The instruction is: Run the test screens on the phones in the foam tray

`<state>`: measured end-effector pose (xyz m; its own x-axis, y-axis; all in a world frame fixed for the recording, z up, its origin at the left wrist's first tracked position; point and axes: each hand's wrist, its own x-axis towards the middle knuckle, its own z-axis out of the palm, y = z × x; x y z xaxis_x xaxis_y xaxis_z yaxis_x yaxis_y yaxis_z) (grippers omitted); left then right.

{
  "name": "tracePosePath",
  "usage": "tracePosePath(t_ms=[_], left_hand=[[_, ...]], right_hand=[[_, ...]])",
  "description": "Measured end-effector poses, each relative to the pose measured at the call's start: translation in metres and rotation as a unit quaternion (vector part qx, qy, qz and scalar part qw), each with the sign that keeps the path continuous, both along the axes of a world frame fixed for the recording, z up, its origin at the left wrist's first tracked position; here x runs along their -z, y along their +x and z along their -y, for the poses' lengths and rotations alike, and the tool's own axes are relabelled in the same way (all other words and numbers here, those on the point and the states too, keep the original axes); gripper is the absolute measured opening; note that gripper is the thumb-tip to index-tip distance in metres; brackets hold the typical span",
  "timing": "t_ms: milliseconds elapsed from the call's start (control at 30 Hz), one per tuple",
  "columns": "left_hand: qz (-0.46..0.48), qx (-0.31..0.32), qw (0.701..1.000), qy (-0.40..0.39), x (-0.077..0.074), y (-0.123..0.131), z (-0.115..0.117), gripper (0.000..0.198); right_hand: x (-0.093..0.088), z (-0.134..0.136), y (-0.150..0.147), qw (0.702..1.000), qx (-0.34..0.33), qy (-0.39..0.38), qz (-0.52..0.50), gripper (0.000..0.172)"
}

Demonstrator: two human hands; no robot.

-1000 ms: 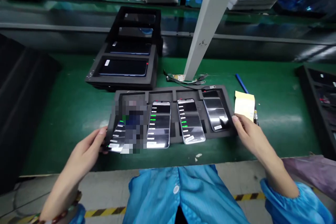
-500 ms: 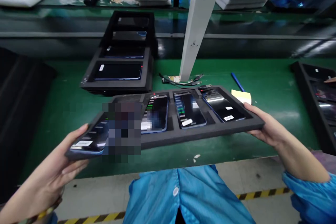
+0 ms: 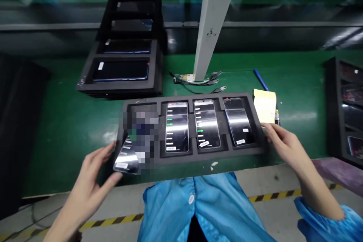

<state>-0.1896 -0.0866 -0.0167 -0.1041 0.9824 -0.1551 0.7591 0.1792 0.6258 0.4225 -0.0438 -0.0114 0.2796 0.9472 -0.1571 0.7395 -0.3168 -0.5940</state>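
Note:
A black foam tray (image 3: 210, 154) with several phones lies flat on the green bench in front of me. My left hand (image 3: 92, 176) is at its left end, fingers and thumb apart, the thumb near the lower corner of a tilted phone (image 3: 127, 159). That phone sits askew over the tray's front rim, and pixel blocks hide part of it. Two phones in the middle, a left one (image 3: 177, 128) and a right one (image 3: 207, 124), show lit lists; the rightmost phone (image 3: 238, 123) looks dark. My right hand (image 3: 283, 141) is open at the tray's right edge, its fingertips by a yellow note pad (image 3: 265, 104).
Behind on the left stand stacked black trays with phones (image 3: 121, 70). Short cables (image 3: 198, 81) lie at the foot of a white post (image 3: 212, 19). A blue pen (image 3: 261, 79) is behind the pad. Another phone tray (image 3: 334, 102) stands at the right.
The tray has come down from my two hands onto the bench and lies level. My left hand has loosened from its left end; my right hand has also let go.

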Motion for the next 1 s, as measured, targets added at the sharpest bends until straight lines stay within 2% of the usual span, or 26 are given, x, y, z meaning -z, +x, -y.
tracePosePath(t_ms=[67,133,233,333,533,633,767,833,900,933,1000], left_hand=[[-0.047,0.073,0.995,0.057,0.002,-0.003,0.006,0.101],[-0.075,0.100,0.987,0.098,0.006,-0.002,0.007,0.108],[-0.096,0.104,0.981,0.132,0.011,0.006,0.001,0.112],[-0.111,0.095,0.976,0.160,0.014,0.020,-0.009,0.120],[-0.121,0.068,0.967,0.215,0.014,0.052,-0.038,0.110],[-0.094,0.088,0.964,0.231,0.011,0.056,-0.055,0.097],[-0.106,0.151,0.954,0.236,0.006,0.056,-0.067,0.069],[-0.117,0.177,0.947,0.241,0.005,0.055,-0.066,0.049],[-0.090,0.195,0.944,0.252,0.005,0.052,-0.063,0.025],[-0.069,0.189,0.945,0.256,0.006,0.050,-0.062,0.018],[-0.028,0.133,0.958,0.251,0.008,0.046,-0.063,0.020]], right_hand=[[0.001,0.004,-0.002,0.999,0.032,0.018,-0.006,0.068],[0.003,0.007,-0.007,0.997,0.046,0.052,-0.016,0.062],[0.007,0.004,-0.023,0.992,0.009,0.127,-0.010,0.050],[0.013,-0.005,-0.039,0.980,-0.038,0.196,0.002,0.046],[0.019,-0.011,-0.053,0.957,-0.135,0.245,0.076,0.043],[0.012,-0.010,-0.074,0.945,-0.179,0.258,0.090,0.045],[0.005,-0.014,-0.115,0.930,-0.300,0.206,0.056,0.052],[0.005,-0.016,-0.123,0.921,-0.340,0.188,0.039,0.048],[0.007,-0.017,-0.120,0.914,-0.353,0.201,0.004,0.038],[0.007,-0.017,-0.116,0.911,-0.352,0.215,-0.015,0.034],[0.005,-0.019,-0.116,0.908,-0.340,0.243,-0.033,0.031]])
